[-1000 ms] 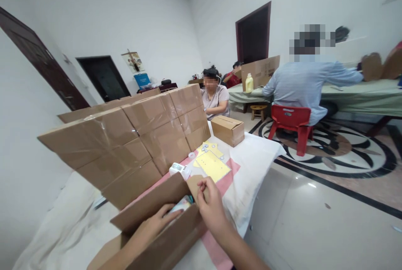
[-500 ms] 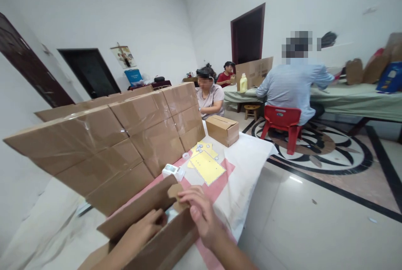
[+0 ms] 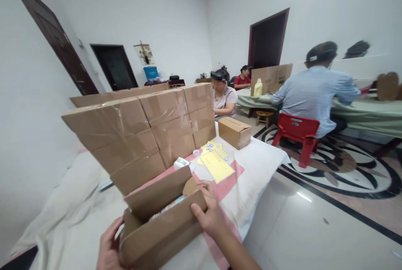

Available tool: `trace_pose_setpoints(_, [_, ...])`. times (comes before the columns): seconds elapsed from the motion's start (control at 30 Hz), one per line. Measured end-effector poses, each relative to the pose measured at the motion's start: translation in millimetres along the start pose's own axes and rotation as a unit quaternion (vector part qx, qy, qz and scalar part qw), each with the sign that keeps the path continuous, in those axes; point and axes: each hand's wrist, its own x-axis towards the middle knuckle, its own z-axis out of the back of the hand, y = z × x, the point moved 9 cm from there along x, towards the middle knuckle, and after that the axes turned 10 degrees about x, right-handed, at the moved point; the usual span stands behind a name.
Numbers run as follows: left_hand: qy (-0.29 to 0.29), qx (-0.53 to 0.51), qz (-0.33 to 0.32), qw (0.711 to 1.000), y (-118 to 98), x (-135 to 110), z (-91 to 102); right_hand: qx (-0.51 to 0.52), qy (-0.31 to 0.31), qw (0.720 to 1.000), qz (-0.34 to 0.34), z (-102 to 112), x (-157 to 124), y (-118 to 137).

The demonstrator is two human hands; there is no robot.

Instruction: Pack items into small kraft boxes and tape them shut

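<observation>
An uncovered cardboard box [image 3: 163, 230] stands before me on the cloth-covered table, its long flaps raised. Something pale and patterned [image 3: 168, 208] lies inside, mostly hidden by the walls; I cannot make out its kind. At the box's near left end, my left hand [image 3: 109, 240] grips the corner, fingers partly behind the cardboard. My right hand [image 3: 210, 207] holds the far right end, thumb on the outer side and fingers over the edge by a small end flap [image 3: 190, 186].
Stacked taped cartons [image 3: 157, 127] form a wall behind the box. A white device [image 3: 182, 163], a tape roll [image 3: 196, 152] and yellow sheets [image 3: 218, 165] lie beyond it. A closed carton [image 3: 235, 131] sits near the far edge. Other people [image 3: 314, 85] sit at tables farther off.
My left hand has come out of the box and now grips its near left end. My right hand has stayed at the far end. The view has turned left.
</observation>
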Motion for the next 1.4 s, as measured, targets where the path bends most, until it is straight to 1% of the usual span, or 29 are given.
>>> trace_pose_setpoints(0.03, [-0.031,-0.03,0.012,0.999,2,-9,-2.4,-0.004,-0.001,1.0,0.002,0,-1,-2])
trace_pose_setpoints(0.1, [-0.057,-0.051,0.023,0.997,-1,-16,-5.3,-0.01,-0.005,1.0,-0.001,-1,-2,-5])
trace_pose_setpoints(0.2, [-0.042,-0.02,-0.007,0.999,-13,-7,0.3,-0.009,-0.012,1.0,-0.006,-1,-3,-7])
trace_pose_setpoints(0.27, [-0.03,-0.018,-0.035,0.999,-21,0,7.1,-0.006,-0.009,1.0,-0.009,0,-3,-8])
trace_pose_setpoints(0.33, [-0.012,-0.021,-0.05,0.998,-26,5,8.5,-0.004,-0.002,1.0,-0.007,0,-4,-9])
trace_pose_setpoints(0.4, [0.0,-0.019,-0.06,0.998,-30,7,5.5,-0.006,0.0,1.0,0.012,2,-5,-7])
trace_pose_setpoints(0.47, [0.009,-0.023,-0.071,0.997,-32,7,-0.7,-0.005,-0.004,0.999,0.05,4,-9,-4])
trace_pose_setpoints(0.53, [0.021,-0.036,-0.073,0.996,-31,6,-7.7,0.007,-0.008,0.997,0.08,6,-12,-3])
trace_pose_setpoints(0.6, [0.019,-0.032,-0.069,0.997,-26,5,-10.1,0.03,-0.006,0.996,0.087,7,-12,-4])
trace_pose_setpoints(0.67, [0.01,-0.011,-0.055,0.998,-18,4,-8.6,0.056,0.011,0.996,0.064,6,-10,-9])
trace_pose_setpoints(0.77, [0.008,-0.011,-0.027,1.0,-11,4,-5.6,0.097,0.056,0.994,-0.004,4,-4,-16])
trace_pose_setpoints(0.83, [0.013,-0.042,-0.012,0.999,-12,5,-6.5,0.125,0.086,0.988,-0.038,3,-2,-15])
trace_pose_setpoints(0.9, [0.039,-0.106,0.005,0.994,-16,4,-13.1,0.141,0.105,0.983,-0.045,4,-3,-11])
trace_pose_setpoints(0.93, [0.056,-0.148,0.02,0.987,-18,4,-17.8,0.14,0.105,0.983,-0.047,5,-3,-11])
trace_pose_setpoints(1.0, [0.084,-0.204,0.07,0.973,-17,2,-26.9,0.131,0.077,0.987,-0.06,8,-4,-16])
trace_pose_setpoints(1.07, [0.092,-0.198,0.116,0.969,-12,3,-30.8,0.126,0.029,0.987,-0.093,9,-2,-30])
trace_pose_setpoints(1.13, [0.091,-0.161,0.13,0.974,-7,8,-30.4,0.141,-0.004,0.98,-0.138,5,2,-50])
trace_pose_setpoints(1.2, [0.098,-0.14,0.129,0.977,-3,16,-30.8,0.165,-0.013,0.97,-0.176,-4,10,-66])
trace_pose_setpoints(1.23, [0.107,-0.132,0.132,0.977,0,21,-31.7,0.175,-0.017,0.967,-0.185,-7,16,-71])
trace_pose_setpoints(1.27, [0.114,-0.124,0.137,0.976,4,24,-32.2,0.181,-0.024,0.966,-0.182,-9,23,-72])
trace_pose_setpoints(1.33, [0.12,-0.101,0.141,0.978,8,31,-30.7,0.173,-0.042,0.974,-0.143,-6,38,-67])
trace_pose_setpoints(1.4, [0.11,-0.049,0.105,0.987,3,38,-24.5,0.144,-0.045,0.984,-0.093,-1,50,-56])
